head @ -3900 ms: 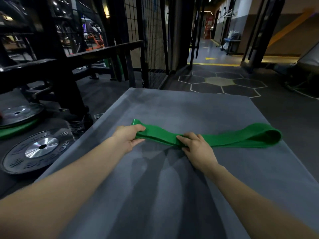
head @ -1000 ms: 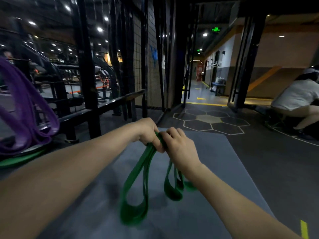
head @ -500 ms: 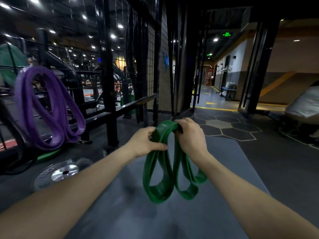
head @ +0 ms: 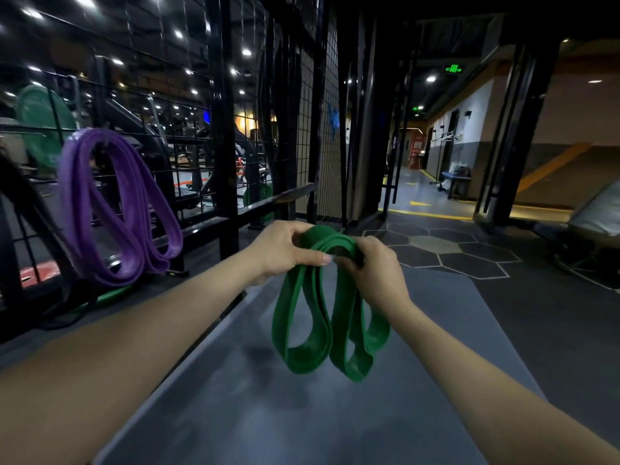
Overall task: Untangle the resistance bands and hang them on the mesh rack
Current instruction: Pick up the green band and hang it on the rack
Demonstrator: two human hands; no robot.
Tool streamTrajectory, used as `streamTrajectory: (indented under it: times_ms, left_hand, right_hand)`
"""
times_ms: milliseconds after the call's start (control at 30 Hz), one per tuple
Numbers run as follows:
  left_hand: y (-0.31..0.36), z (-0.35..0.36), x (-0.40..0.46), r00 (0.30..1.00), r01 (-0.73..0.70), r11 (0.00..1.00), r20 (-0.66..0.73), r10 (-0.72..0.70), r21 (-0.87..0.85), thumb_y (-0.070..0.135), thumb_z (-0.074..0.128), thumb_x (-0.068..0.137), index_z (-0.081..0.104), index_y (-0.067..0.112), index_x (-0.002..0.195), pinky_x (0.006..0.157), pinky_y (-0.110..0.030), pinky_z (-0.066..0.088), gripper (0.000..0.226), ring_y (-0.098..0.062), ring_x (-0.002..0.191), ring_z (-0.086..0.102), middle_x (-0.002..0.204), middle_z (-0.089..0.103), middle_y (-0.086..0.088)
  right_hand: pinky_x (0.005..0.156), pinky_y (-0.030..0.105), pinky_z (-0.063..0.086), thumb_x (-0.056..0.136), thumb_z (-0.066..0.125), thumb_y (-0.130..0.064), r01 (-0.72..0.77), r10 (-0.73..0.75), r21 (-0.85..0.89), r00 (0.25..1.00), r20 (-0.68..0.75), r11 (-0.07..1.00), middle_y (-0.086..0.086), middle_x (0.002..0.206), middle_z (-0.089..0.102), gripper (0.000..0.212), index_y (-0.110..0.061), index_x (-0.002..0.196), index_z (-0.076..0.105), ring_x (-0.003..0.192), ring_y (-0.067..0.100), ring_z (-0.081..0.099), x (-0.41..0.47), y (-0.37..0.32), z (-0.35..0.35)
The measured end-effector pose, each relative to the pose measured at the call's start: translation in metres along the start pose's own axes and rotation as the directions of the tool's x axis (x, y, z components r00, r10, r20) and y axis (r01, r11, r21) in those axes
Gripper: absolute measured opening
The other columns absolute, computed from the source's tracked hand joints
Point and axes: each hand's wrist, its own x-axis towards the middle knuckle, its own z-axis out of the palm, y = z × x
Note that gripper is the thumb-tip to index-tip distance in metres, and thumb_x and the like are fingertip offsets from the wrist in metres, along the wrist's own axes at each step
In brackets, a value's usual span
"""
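At frame centre, the fingers (head: 302, 234) of the left hand (head: 281, 250) and those of the right hand (head: 372, 270) curl round the top of the folded green band (head: 302, 317), whose loops dangle free above the grey mat (head: 255, 407). The mat's left edge borders dark floor. At left, a purple band (head: 110, 209) hangs on the mesh rack (head: 201, 156), with bare mesh to its right.

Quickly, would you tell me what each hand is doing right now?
Left hand: grips the top of the folded green rubber resistance band.
Right hand: grips the same band's top.
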Motion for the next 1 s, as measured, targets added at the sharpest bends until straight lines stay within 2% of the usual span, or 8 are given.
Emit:
streamTrajectory:
  times_ms: [100,300,400,467,533,700,767,1000]
  left_hand:
    - [-0.002,-0.005,0.000,1.000,0.021,0.997,0.004,-0.021,-0.073,0.006,0.079,0.067,0.069,0.016,0.102,0.077,-0.022,0.054,0.038,-0.012,0.089,0.068,0.096,0.072,-0.002]
    - [0.005,-0.019,-0.006,0.993,0.120,0.972,0.011,-0.120,-0.201,-0.004,0.068,0.077,0.065,0.004,0.104,0.059,-0.017,0.053,0.028,-0.009,0.068,0.069,0.082,0.071,-0.002]
    - [0.009,-0.028,-0.006,0.988,0.154,0.987,-0.036,-0.152,0.051,0.013,0.076,0.074,0.050,0.011,0.120,0.069,-0.019,0.053,0.053,-0.012,0.089,0.063,0.106,0.059,-0.003]
    - [0.008,-0.036,-0.004,0.989,0.122,0.952,-0.116,-0.092,0.282,0.033,0.080,0.067,0.035,0.020,0.133,0.092,-0.029,0.047,0.081,-0.015,0.110,0.048,0.120,0.041,0.000]
    - [0.009,-0.043,-0.002,0.979,0.066,0.920,-0.202,0.015,0.387,0.043,0.080,0.063,0.036,0.023,0.130,0.099,-0.032,0.041,0.083,-0.014,0.113,0.042,0.121,0.035,0.002]
    - [0.007,-0.075,0.007,0.890,0.083,0.788,-0.402,0.217,0.610,0.045,0.081,0.062,0.047,0.024,0.083,0.059,-0.022,0.034,0.045,-0.005,0.068,0.042,0.081,0.044,0.009]
    - [0.008,-0.089,0.013,0.878,0.122,0.717,-0.411,0.244,0.686,0.049,0.080,0.060,0.046,0.026,0.073,0.057,-0.026,0.036,0.044,-0.007,0.065,0.046,0.074,0.047,0.010]
    - [0.021,-0.119,0.052,0.851,0.249,0.625,-0.475,0.223,0.740,0.050,0.082,0.057,0.049,0.018,0.077,0.053,-0.027,0.038,0.050,-0.014,0.069,0.053,0.075,0.055,0.004]
  right_hand:
    - [0.082,0.033,0.045,0.088,0.061,-0.021,0.085,-0.085,0.007,0.996,-0.024,0.996,0.004,0.117,0.057,0.040,-0.014,0.126,0.053,0.106,0.023,0.054,-0.004,0.000,0.001]
    - [0.072,0.036,0.044,0.092,0.051,-0.016,0.171,-0.175,-0.053,0.981,-0.088,0.984,0.007,0.109,0.059,0.027,-0.012,0.118,0.057,0.097,0.029,0.057,0.013,-0.016,0.009]
    - [0.070,0.036,0.042,0.092,0.052,-0.017,0.202,-0.207,-0.063,0.975,-0.082,0.977,0.009,0.106,0.060,0.026,-0.011,0.115,0.059,0.094,0.031,0.057,0.028,-0.026,0.016]
    - [0.069,0.037,0.045,0.090,0.053,-0.016,0.226,-0.230,-0.058,0.971,-0.069,0.972,0.011,0.105,0.060,0.024,-0.009,0.112,0.060,0.092,0.033,0.058,0.040,-0.035,0.022]
    - [0.069,0.039,0.048,0.090,0.053,-0.015,0.250,-0.253,-0.049,0.965,-0.064,0.967,0.011,0.104,0.061,0.023,-0.009,0.111,0.060,0.091,0.033,0.058,0.051,-0.042,0.030]
    - [0.070,0.040,0.049,0.091,0.053,-0.020,0.345,-0.345,-0.015,0.935,-0.086,0.938,0.010,0.104,0.061,0.027,-0.011,0.116,0.060,0.093,0.031,0.059,0.082,-0.063,0.051]
    - [0.072,0.041,0.049,0.091,0.054,-0.021,0.360,-0.358,0.005,0.929,-0.089,0.933,0.010,0.104,0.061,0.028,-0.010,0.116,0.060,0.094,0.031,0.059,0.097,-0.071,0.059]
    - [0.074,0.036,0.046,0.090,0.052,-0.016,0.340,-0.331,0.041,0.932,-0.148,0.940,0.008,0.107,0.062,0.027,-0.012,0.115,0.060,0.095,0.028,0.058,0.148,-0.090,0.084]
